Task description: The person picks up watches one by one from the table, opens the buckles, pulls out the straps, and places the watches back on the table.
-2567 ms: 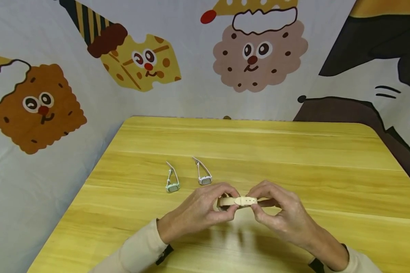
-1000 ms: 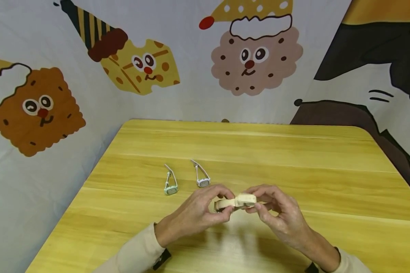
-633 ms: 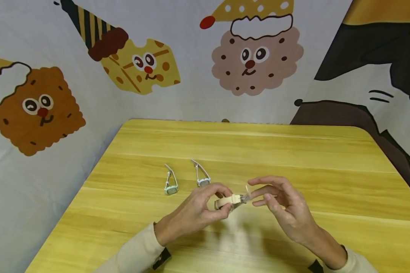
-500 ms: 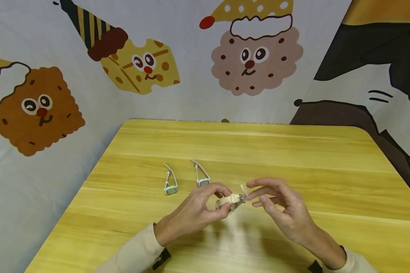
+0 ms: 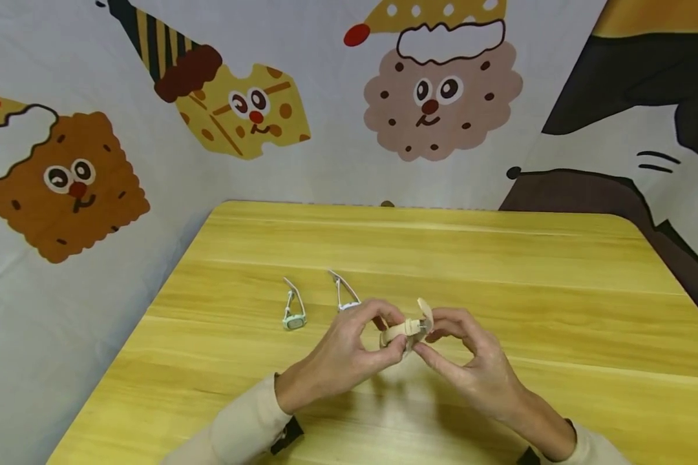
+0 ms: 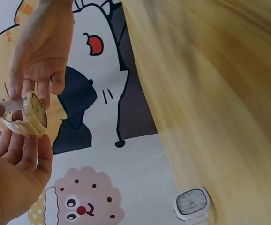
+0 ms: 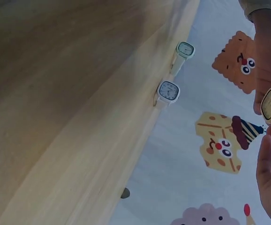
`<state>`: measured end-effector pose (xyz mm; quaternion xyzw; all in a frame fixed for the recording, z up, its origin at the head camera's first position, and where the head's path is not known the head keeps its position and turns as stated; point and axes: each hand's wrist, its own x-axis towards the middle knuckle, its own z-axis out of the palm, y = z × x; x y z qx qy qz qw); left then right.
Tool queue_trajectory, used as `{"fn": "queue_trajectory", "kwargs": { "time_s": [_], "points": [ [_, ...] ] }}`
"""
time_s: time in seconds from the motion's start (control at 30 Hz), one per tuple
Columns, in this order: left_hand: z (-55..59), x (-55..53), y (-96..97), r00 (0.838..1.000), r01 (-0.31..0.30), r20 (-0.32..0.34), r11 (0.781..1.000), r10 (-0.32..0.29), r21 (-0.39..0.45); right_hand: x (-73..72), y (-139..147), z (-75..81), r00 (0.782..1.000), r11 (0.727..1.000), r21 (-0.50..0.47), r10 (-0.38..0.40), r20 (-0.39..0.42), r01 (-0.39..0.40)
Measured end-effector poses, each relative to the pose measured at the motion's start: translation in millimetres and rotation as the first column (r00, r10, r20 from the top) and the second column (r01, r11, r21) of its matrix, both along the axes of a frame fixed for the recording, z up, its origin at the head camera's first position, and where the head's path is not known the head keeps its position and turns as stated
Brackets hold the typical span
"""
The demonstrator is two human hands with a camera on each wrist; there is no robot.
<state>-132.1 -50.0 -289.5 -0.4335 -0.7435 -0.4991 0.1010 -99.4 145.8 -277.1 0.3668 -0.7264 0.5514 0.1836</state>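
A cream wristwatch (image 5: 400, 330) is held above the table between both hands. My left hand (image 5: 343, 355) pinches its strap between thumb and fingers. My right hand (image 5: 477, 361) has thumb and fingers on the strap at the metal buckle (image 5: 423, 327), where the strap's loose end (image 5: 424, 306) sticks upward. The watch's square dial (image 6: 39, 110) shows in the left wrist view and the dial (image 7: 270, 107) also in the right wrist view. Part of the strap is hidden behind fingers.
A green watch (image 5: 294, 320) and a white watch (image 5: 349, 302) lie on the wooden table (image 5: 500, 258) to the left, beyond my left hand. The hand partly covers the white one. A cartoon-printed cloth (image 5: 337, 174) hangs behind the table.
The strap's end, earlier flat along the band, now stands up at the buckle. My right fingers were spread off the strap half a second ago and have closed in on it again.
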Motion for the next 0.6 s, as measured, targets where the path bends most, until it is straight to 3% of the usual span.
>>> {"fn": "queue_trajectory", "kwargs": {
  "time_s": [0.13,0.3,0.37,0.6],
  "points": [
    [10.3,1.9,4.5,0.997,0.019,0.076,1.000,-0.020,0.024,0.1,1,-0.4,0.999,1.000,-0.030,0.005,0.040,-0.004],
    [27.9,6.8,11.0,0.999,0.016,0.028,0.998,-0.018,0.063,1.9,1,-0.9,0.999,0.999,-0.032,-0.005,0.051,0.006],
    [30.5,8.4,13.0,0.999,0.019,0.045,0.997,-0.022,0.077,3.0,1,-0.6,0.999,1.000,-0.021,-0.018,0.050,0.019],
    [9.2,3.5,12.2,0.993,0.006,0.120,0.998,-0.013,0.063,6.2,3,3.6,1.000,1.000,0.005,-0.019,0.021,0.018]
  ]
}}
